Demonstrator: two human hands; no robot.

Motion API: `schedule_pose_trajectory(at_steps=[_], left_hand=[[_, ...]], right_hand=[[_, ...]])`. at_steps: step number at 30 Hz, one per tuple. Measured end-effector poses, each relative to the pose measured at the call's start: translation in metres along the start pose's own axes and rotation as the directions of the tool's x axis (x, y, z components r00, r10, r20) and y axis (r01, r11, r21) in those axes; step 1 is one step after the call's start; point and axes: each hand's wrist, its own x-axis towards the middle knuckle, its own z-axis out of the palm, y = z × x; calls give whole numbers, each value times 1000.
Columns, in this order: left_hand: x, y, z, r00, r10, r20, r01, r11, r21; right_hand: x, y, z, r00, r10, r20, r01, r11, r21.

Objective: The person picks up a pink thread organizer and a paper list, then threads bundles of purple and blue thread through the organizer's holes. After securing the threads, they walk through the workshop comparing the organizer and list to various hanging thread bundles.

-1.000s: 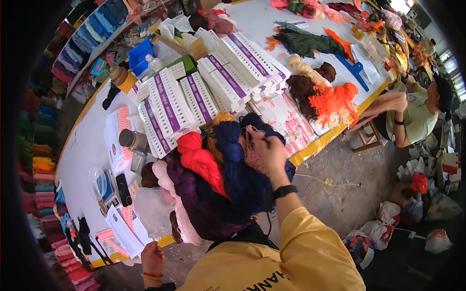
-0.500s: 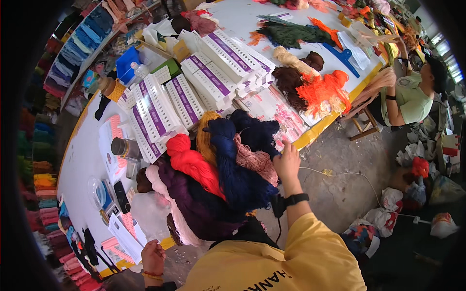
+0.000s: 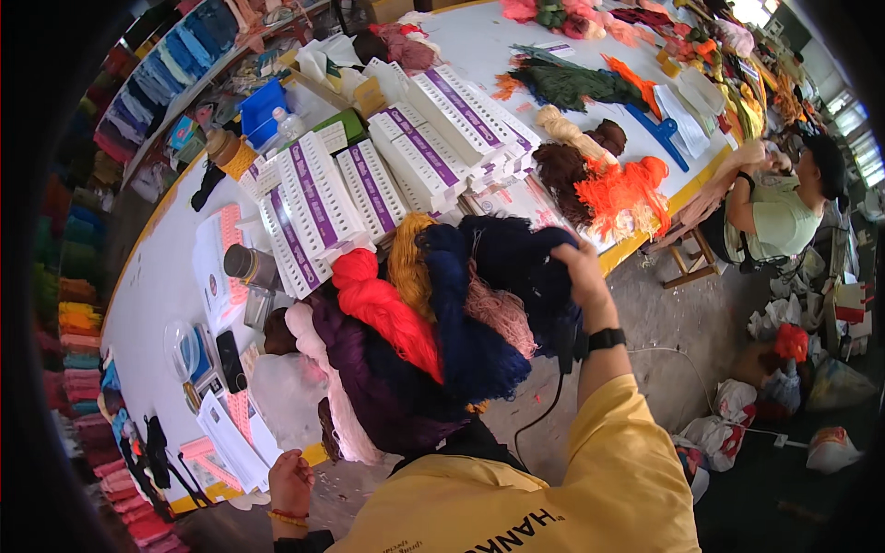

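Observation:
My right hand (image 3: 583, 269) is closed on the right edge of a very dark navy yarn hank (image 3: 521, 253), which partly covers a dusty-pink hank (image 3: 498, 313). To its left, a brighter navy hank (image 3: 461, 313), a mustard hank (image 3: 411, 267) and a red hank (image 3: 385, 309) lie side by side at the table's near edge. Dark purple yarn (image 3: 369, 378) and pale pink yarn (image 3: 346, 415) hang toward me. Low at the left, my left hand (image 3: 292, 479) is held away from the yarn, its fingers curled and nothing visible in them.
Stacked white cards with purple strips (image 3: 369, 194) stand behind the yarn. Orange yarn (image 3: 631, 194) and a blue clipboard (image 3: 659, 134) lie farther right. A jar (image 3: 249, 265) and phone (image 3: 230, 359) are on the left. Another person (image 3: 779, 203) sits handling yarn at far right.
My right hand has moved up and right and now grips the dark navy hank, which has spread rightward over the dusty-pink one. My left hand has barely moved.

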Motion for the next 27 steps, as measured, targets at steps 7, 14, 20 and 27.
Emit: schedule_pose_trajectory(at_steps=[7, 14, 20, 27], left_hand=[[-1, -10, -8, 1000, -4, 23, 5, 998, -55], [-5, -12, -2, 999, 13, 52, -10, 998, -68], [-6, -5, 11, 997, 25, 73, -24, 1000, -14], [7, -6, 5, 983, 78, 168, -70, 996, -52]], right_hand=[[3, -67, 55, 969, -56, 240, 46, 998, 47], [-5, -109, 76, 972, -73, 222, 86, 995, -48], [-57, -188, 101, 907, -333, 257, 388, 899, -205], [-166, -241, 101, 653, -752, 88, 728, 591, -349]])
